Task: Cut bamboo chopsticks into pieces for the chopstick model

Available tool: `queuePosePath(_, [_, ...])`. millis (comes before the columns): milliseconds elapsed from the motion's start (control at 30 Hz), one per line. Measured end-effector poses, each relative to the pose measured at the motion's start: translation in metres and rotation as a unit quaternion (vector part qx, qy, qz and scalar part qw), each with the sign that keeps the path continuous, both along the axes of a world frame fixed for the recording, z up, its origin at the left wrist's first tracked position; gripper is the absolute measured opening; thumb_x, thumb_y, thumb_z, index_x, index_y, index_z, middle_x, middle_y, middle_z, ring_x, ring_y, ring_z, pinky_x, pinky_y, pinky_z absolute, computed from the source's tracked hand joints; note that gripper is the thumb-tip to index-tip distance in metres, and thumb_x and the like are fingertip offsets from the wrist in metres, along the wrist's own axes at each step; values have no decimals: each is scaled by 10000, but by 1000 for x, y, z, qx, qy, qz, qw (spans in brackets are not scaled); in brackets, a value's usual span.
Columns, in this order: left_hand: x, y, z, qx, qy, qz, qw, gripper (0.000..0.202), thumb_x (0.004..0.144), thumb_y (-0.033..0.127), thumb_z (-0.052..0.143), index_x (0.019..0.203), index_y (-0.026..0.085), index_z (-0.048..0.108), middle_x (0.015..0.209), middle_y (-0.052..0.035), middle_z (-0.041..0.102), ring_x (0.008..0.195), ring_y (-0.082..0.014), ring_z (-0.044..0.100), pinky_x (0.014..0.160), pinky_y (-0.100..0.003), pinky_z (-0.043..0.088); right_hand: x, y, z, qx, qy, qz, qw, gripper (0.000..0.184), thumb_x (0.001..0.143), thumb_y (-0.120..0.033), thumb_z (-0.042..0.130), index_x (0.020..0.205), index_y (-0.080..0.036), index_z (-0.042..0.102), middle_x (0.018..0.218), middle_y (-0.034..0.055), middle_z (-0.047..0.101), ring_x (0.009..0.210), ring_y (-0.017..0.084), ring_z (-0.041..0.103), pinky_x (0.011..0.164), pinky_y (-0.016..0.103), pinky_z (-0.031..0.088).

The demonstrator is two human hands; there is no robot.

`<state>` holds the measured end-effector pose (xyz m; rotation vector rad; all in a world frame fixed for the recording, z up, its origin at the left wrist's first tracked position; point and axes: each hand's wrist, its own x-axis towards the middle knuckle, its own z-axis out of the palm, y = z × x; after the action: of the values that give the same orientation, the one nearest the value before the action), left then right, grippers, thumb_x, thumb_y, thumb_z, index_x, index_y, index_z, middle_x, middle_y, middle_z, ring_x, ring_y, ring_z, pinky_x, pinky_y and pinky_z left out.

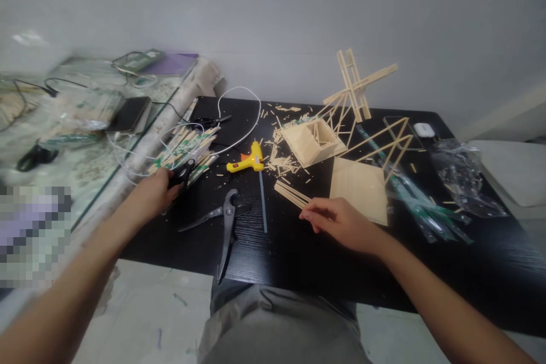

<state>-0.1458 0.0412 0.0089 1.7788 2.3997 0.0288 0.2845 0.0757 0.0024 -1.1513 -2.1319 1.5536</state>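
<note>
My left hand is closed round the black handle of a pair of scissors, next to a heap of wrapped wooden chopsticks at the table's left edge. My right hand rests on the black table, fingers curled and pinched on the near ends of a small bundle of wooden sticks. Black pliers lie between my hands. A yellow glue gun with a white cord lies just behind them.
A wooden stick house model with a windmill frame stands at the back, a flat wooden panel with stick frame right of my hand. Wood offcuts litter the middle. Plastic wrappers lie right. A cluttered glass table stands left.
</note>
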Motion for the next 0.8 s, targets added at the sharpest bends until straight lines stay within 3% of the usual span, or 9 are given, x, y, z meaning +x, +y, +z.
queuePosePath(167, [10, -10, 6, -75, 50, 23, 996, 282, 925, 378, 574, 1109, 168, 538, 1053, -178, 746, 971, -343, 726, 786, -347, 499, -3, 1, -3, 2, -7, -5, 1000, 304, 1009, -437, 583, 952, -179, 733, 688, 5, 658, 658, 156, 591, 641, 288, 429])
queuePosePath(267, [13, -14, 8, -89, 56, 20, 994, 272, 938, 378, 561, 1101, 160, 550, 1062, -175, 752, 968, -346, 731, 773, -337, 485, -5, 3, -6, 5, -8, -5, 1000, 297, 1011, -425, 578, 958, -179, 734, 696, 7, 663, 675, 160, 599, 664, 292, 439])
queuePosePath(533, [25, -18, 18, -95, 90, -51, 990, 279, 975, 338, 401, 1130, 155, 544, 1054, -205, 750, 977, -383, 725, 736, -360, 453, -1, 9, -12, 15, -11, -12, 1000, 324, 1012, -446, 575, 965, -168, 735, 702, 6, 653, 657, 150, 578, 647, 285, 421])
queuePosePath(700, [20, -23, 30, -71, 63, -32, 995, 211, 951, 357, 442, 1034, 199, 556, 896, -122, 729, 853, -340, 704, 687, -322, 410, 2, 12, -6, 26, -14, -16, 999, 324, 1011, -450, 580, 948, -169, 730, 704, 8, 656, 640, 147, 558, 634, 287, 412])
queuePosePath(800, [9, -26, 39, -25, -8, 5, 1000, 164, 864, 369, 569, 933, 221, 587, 819, -52, 714, 793, -283, 675, 696, -292, 418, 0, 14, -2, 24, -3, -22, 999, 325, 1001, -456, 589, 929, -169, 725, 700, 8, 649, 640, 151, 564, 621, 285, 409])
